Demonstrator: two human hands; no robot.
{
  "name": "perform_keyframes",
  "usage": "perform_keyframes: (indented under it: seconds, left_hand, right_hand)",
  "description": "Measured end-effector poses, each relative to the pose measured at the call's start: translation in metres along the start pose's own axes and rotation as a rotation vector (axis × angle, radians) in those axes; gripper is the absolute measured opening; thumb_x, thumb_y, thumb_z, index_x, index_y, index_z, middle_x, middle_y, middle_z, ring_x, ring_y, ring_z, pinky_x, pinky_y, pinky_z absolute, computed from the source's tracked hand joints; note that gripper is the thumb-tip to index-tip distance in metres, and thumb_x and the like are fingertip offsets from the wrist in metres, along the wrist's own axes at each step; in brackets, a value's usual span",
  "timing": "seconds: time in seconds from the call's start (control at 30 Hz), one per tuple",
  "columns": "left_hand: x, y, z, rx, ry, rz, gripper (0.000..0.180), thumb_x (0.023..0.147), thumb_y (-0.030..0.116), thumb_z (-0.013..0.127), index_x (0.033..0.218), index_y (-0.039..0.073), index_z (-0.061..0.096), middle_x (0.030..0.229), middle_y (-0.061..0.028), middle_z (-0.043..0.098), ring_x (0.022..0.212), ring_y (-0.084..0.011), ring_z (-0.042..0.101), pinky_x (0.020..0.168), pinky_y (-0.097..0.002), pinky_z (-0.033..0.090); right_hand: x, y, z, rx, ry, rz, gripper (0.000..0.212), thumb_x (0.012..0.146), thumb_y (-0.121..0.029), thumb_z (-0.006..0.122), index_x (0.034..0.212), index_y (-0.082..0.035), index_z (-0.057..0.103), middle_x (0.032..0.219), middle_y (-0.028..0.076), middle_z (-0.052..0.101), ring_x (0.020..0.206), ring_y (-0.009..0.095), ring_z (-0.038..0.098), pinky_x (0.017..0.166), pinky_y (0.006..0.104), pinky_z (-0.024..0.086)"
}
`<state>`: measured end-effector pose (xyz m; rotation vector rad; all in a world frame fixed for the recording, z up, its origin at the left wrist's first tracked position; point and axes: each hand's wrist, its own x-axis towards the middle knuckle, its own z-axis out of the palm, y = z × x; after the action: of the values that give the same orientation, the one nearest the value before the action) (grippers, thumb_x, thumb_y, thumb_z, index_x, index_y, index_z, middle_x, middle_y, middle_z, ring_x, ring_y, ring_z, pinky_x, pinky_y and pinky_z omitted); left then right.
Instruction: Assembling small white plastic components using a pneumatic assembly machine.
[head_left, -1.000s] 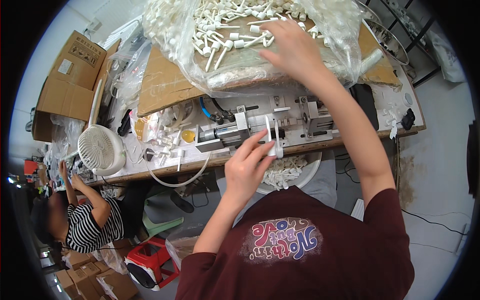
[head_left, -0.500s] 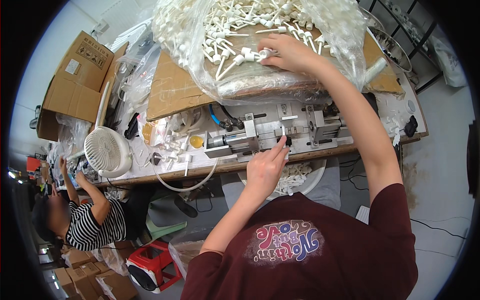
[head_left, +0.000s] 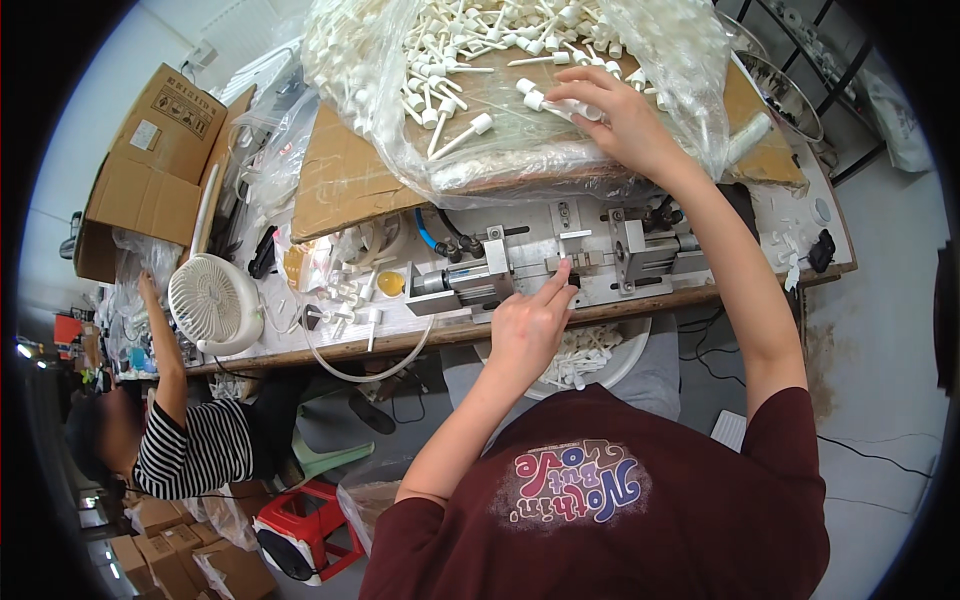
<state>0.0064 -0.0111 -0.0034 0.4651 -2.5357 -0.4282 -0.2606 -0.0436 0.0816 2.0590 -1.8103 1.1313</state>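
White plastic pump parts [head_left: 470,50] still fill the clear bag [head_left: 680,90] at the back of the desk [head_left: 330,345], so much work seems left. Finished pieces [head_left: 585,350] half fill the white bowl [head_left: 625,368] below the desk edge. Right hand [head_left: 620,115] has its fingers closed on one part [head_left: 550,100] in the bag; left hand [head_left: 530,325] presses a fingertip at the metal fixture [head_left: 560,268], holding nothing I can make out.

A small assembly workshop: a grey metal clamping jig [head_left: 560,265] is fixed on the cluttered counter [head_left: 330,345], a clear plastic bag of white plastic pump parts [head_left: 480,70] lies behind it, and brown cardboard boxes [head_left: 150,160] are stacked at the left.
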Motion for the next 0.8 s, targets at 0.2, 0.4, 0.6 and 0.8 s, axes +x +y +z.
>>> perform_keyframes:
  seconds: [0.2, 0.4, 0.6, 0.8]
  left_hand:
    - [-0.001, 0.002, 0.001, 0.002, -0.003, -0.022, 0.026, 0.072, 0.013, 0.076, 0.098, 0.011, 0.070, 0.124, -0.0032, 0.065, 0.058, -0.0245, 0.064, 0.057, -0.0317, 0.052]
    - [-0.003, 0.002, 0.002, -0.012, 0.001, -0.025, 0.027, 0.073, 0.013, 0.075, 0.099, 0.010, 0.070, 0.125, -0.0036, 0.065, 0.059, -0.0242, 0.064, 0.057, -0.0321, 0.052]
    - [-0.005, 0.004, -0.002, -0.037, -0.016, -0.015, 0.026, 0.075, 0.014, 0.075, 0.100, 0.009, 0.070, 0.125, -0.0048, 0.065, 0.062, -0.0241, 0.066, 0.059, -0.0315, 0.053]
    - [-0.022, 0.019, -0.025, -0.118, -0.147, 0.040, 0.026, 0.077, 0.016, 0.075, 0.101, 0.008, 0.069, 0.125, -0.0052, 0.065, 0.069, -0.0233, 0.068, 0.062, -0.0320, 0.055]
  right_hand:
    - [-0.002, 0.006, -0.016, 0.273, 0.027, 0.439, 0.033, 0.082, -0.012, 0.072, 0.115, -0.010, 0.070, 0.115, 0.003, 0.067, 0.099, 0.013, 0.064, 0.083, 0.0269, 0.051]
    - [-0.005, 0.004, -0.028, 0.395, -0.048, 0.580, 0.030, 0.080, -0.012, 0.074, 0.109, -0.006, 0.070, 0.102, 0.006, 0.071, 0.094, 0.014, 0.065, 0.086, 0.0292, 0.050]
    - [0.017, -0.020, -0.040, -0.168, -0.366, 0.399, 0.031, 0.071, -0.010, 0.078, 0.099, -0.008, 0.064, 0.099, 0.012, 0.069, 0.096, 0.028, 0.064, 0.086, 0.0386, 0.049]
    - [0.032, -0.011, -0.039, -0.459, -0.588, 0.199, 0.020, 0.076, -0.017, 0.076, 0.089, -0.005, 0.066, 0.099, 0.010, 0.063, 0.098, 0.030, 0.060, 0.082, 0.0417, 0.048]
